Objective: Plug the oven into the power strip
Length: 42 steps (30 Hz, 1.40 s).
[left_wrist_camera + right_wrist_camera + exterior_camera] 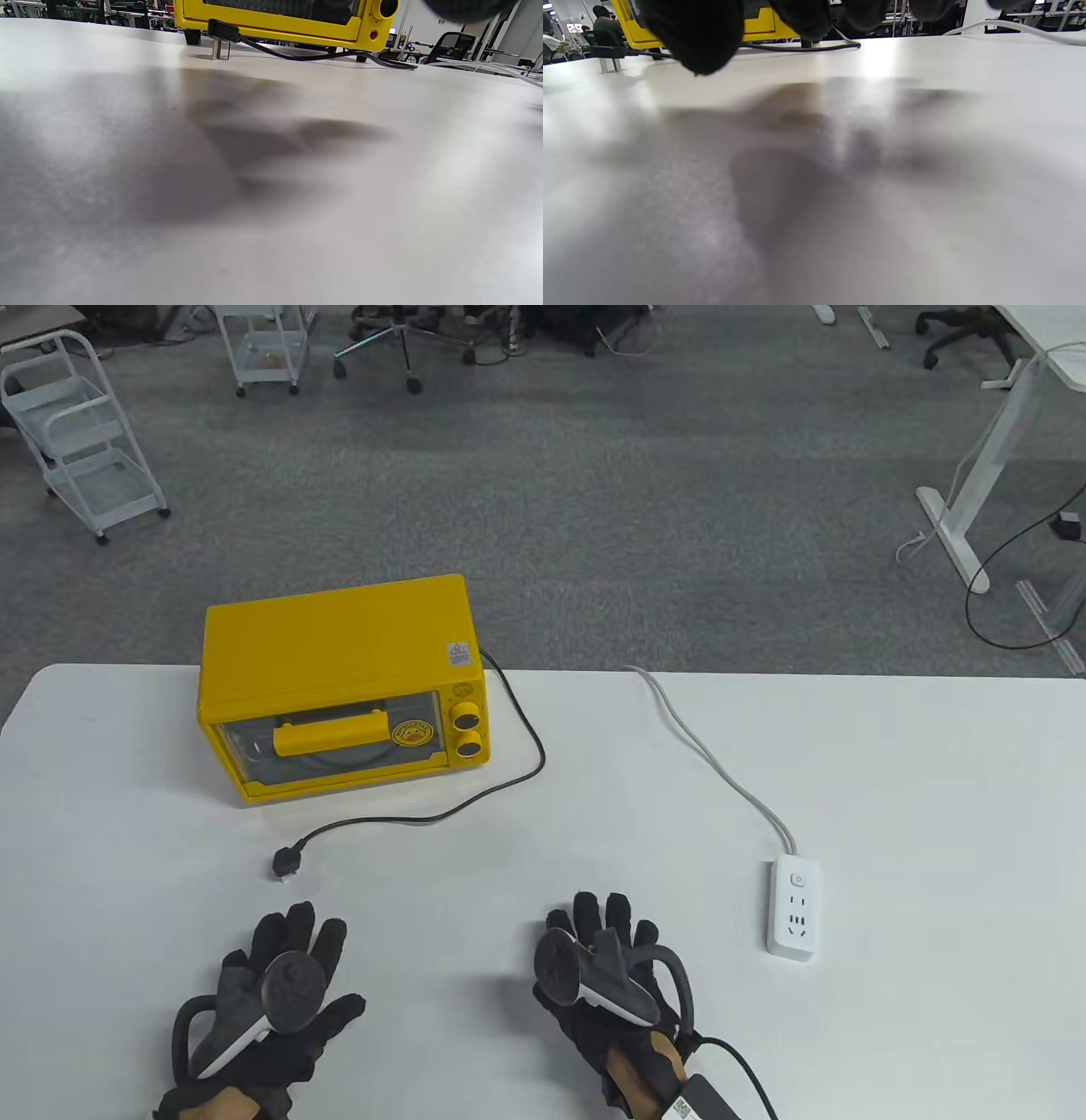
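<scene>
presently: oven (339, 687) at counter (933, 814) rear-left; plug (286, 862) lies loose ahead of left hand (271, 1001); power strip (795, 908) well right. right hand (611, 984) empty too, both grips spread flat. risks: cord (509, 780) too short, dragging oven; prongs misaligned.

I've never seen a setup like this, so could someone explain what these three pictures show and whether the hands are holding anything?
Two human hands in black sensor gloves rest on a white table, each with a tracker strapped on its back. The table view looks down from above; the other two come from low cameras on each wrist. The left hand and right hand hold nothing, fingers spread. On the table stand a yellow oven, its black plug lying loose near the left hand, and a white power strip to the right, with nothing plugged into it.
</scene>
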### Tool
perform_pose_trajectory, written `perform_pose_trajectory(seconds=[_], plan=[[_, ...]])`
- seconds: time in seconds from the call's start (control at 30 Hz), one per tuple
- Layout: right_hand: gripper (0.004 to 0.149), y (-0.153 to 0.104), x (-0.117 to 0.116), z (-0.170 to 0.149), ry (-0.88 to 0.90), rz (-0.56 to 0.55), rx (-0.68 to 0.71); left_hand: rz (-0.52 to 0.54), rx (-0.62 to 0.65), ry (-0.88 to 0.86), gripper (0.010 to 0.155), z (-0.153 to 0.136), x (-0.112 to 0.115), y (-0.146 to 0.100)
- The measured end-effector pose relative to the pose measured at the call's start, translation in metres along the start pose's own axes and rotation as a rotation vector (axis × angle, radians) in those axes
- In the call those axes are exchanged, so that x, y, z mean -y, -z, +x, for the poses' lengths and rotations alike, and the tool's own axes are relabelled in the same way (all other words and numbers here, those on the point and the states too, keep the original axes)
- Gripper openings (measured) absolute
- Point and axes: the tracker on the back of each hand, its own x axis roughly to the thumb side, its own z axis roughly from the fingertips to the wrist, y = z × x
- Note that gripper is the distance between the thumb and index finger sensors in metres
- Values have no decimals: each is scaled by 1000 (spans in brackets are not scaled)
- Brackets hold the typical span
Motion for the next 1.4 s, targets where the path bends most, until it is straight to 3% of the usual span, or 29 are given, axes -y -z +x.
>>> perform_pose_trajectory(seconds=[0.2, 0.33, 0.57, 0.8, 0.9, 1.17, 1.4], plan=[[78, -1, 4, -4, 13, -27, -17, 5, 9, 0, 88, 0, 0, 0], [76, 5, 9, -27, 27, -52, -82, 5, 19, -5, 88, 1, 0, 1], [74, 14, 28, -100, 42, -156, -302, -7, 68, 48, 88, 11, 3, 3], [71, 7, 39, -182, 4, -232, -503, -9, 80, 48, 88, 14, 4, 0], [66, 2, 36, -216, 66, -235, -580, -9, 80, 55, 87, 15, 4, 0], [60, 8, 22, -243, 85, -156, -617, -15, 69, 56, 87, 15, 5, 0], [61, 10, 19, -248, 100, -163, -625, -18, 66, 54, 87, 15, 6, -1]])
